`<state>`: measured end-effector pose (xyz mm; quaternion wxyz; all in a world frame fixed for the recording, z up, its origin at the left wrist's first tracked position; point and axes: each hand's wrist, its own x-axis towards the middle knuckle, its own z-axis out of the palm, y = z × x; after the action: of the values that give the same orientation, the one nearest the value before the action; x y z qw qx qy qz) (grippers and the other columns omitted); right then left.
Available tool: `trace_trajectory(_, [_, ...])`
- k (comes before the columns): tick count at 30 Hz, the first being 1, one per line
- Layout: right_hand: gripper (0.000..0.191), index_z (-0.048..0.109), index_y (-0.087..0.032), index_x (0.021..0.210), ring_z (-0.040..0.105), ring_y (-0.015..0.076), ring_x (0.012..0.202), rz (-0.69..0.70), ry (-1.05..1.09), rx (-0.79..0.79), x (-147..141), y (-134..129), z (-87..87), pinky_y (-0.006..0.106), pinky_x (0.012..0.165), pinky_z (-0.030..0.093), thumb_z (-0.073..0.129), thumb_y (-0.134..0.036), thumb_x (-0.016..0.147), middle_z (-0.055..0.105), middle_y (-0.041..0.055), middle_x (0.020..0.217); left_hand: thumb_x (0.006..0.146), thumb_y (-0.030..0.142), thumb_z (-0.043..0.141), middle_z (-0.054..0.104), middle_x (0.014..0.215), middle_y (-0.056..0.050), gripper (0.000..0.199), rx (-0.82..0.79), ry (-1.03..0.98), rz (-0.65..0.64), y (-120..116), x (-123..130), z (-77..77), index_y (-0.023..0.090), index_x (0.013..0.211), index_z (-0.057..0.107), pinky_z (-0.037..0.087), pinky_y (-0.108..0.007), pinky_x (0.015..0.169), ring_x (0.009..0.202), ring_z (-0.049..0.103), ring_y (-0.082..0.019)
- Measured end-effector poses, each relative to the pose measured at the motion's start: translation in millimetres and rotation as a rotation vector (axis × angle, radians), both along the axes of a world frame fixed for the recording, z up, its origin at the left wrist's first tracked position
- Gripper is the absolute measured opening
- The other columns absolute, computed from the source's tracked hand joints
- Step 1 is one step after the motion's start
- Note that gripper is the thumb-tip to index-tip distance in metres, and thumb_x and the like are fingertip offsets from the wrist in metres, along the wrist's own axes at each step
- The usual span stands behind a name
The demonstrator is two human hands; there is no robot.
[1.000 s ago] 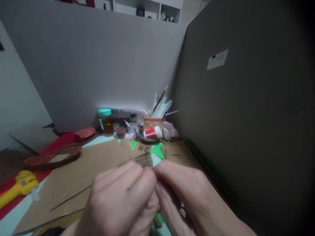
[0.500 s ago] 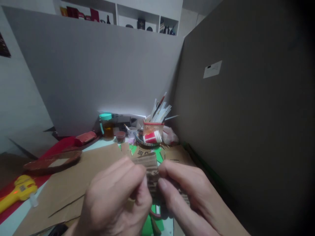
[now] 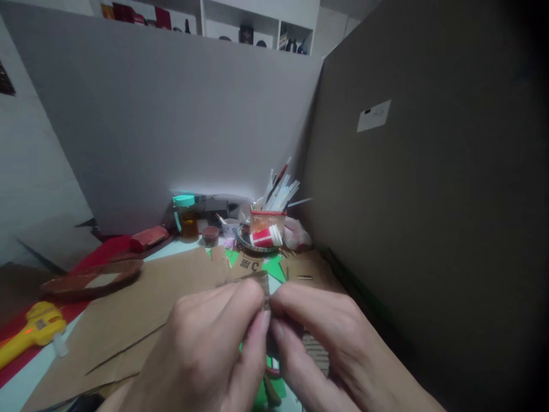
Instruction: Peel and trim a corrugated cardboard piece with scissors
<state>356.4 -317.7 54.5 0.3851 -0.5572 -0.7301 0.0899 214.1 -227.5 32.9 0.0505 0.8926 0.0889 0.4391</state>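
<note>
So on the head cam, the left hand (image 3: 218, 337) was pinching a scrap of corrugated cardboard (image 3: 262, 281) tight between thumb and fingers, and the right hand (image 3: 321, 332) was pinched down on it too, fingertips pretty much right beside the left's. The scrap was up front, above the messy bench (image 3: 30, 377), with a big flat cardboard sheet (image 3: 167, 292) and a yellow glue gun (image 3: 40, 327) off to the left.

dim light, soft blur, blackened right edge
</note>
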Motion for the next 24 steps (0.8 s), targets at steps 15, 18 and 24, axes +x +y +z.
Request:
trace_trajectory(15, [0.025,0.058,-0.018,0.077,0.057,0.0107,0.063,0.051,0.047,-0.091,5,0,7.4,0.020,0.062,0.046,0.040,-0.011,0.091,0.059,-0.0012,0.068,0.087,0.006,0.042,0.039,0.061,0.008,0.022,-0.195,-0.026,-0.079,1,-1,0.8,0.023,0.074,0.041,0.034,-0.019,0.049,0.049,0.041,-0.006])
trace_trajectory(18, [0.025,0.056,-0.020,0.066,0.055,0.0110,0.058,0.037,0.060,-0.054,7,0,8.2,0.020,0.060,0.048,0.045,-0.011,0.087,0.055,-0.0019,0.062,0.088,0.006,0.041,0.043,0.062,0.008,0.022,-0.205,-0.028,-0.094,2,-1,1.4,0.025,0.079,0.046,0.035,-0.017,0.048,0.050,0.045,-0.006])
trace_trajectory(24, [0.027,0.055,-0.020,0.062,0.055,0.0113,0.058,-0.007,0.077,-0.046,7,-2,10.5,0.019,0.059,0.048,0.045,-0.011,0.086,0.052,-0.0029,0.059,0.088,0.011,0.045,0.044,0.057,0.009,0.021,-0.273,0.015,-0.061,4,-3,2.7,0.025,0.073,0.048,0.034,-0.014,0.043,0.046,0.044,-0.005])
